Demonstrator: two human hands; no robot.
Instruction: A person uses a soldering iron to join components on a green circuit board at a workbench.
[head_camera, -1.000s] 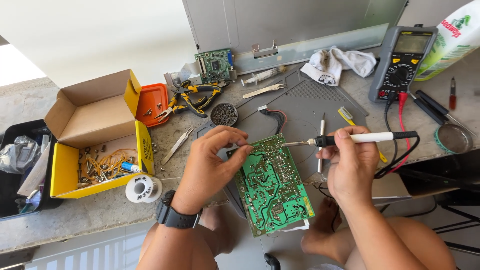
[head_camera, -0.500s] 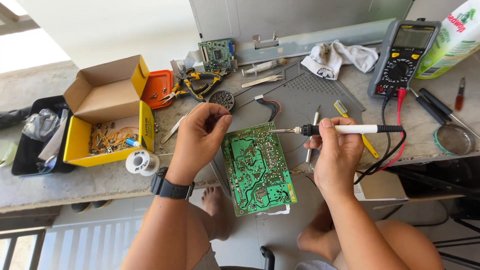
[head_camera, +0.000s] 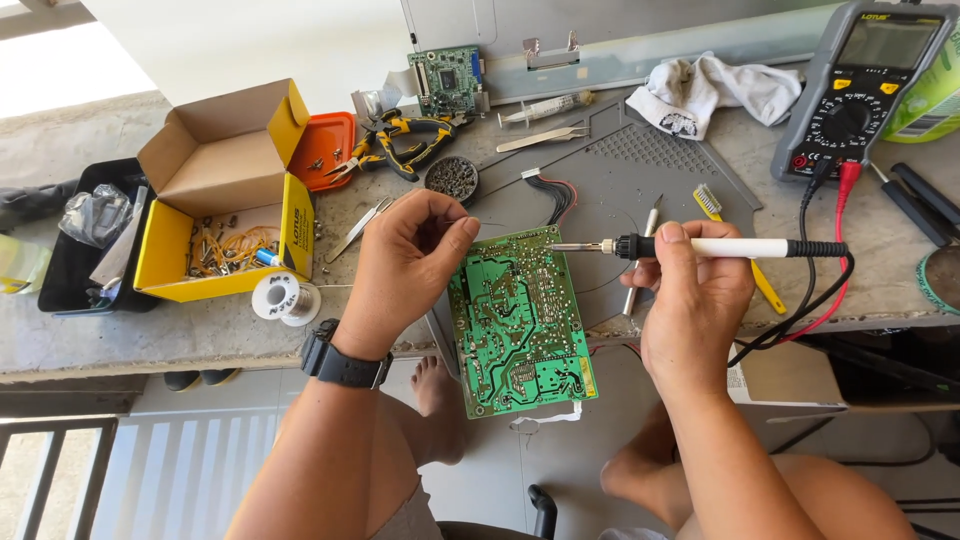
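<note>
1. Left hand (head_camera: 405, 265): pinches thin solder wire at the green circuit board (head_camera: 518, 320) top edge.
2. Right hand (head_camera: 695, 300): grips soldering iron (head_camera: 700, 247), tip poised just off that edge.
3. Progress: joint apparently not yet soldered.

Multimeter (head_camera: 858, 95), yellow box (head_camera: 222, 195), pliers (head_camera: 400, 142) on bench.

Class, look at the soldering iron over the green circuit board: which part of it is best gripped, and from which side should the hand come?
Grip the soldering iron on its white handle, behind the black collar, well clear of the metal tip. It lies level with the tip pointing left over the green circuit board, so come from below and the near side, as the right hand does, leaving the cord trailing right.
</note>
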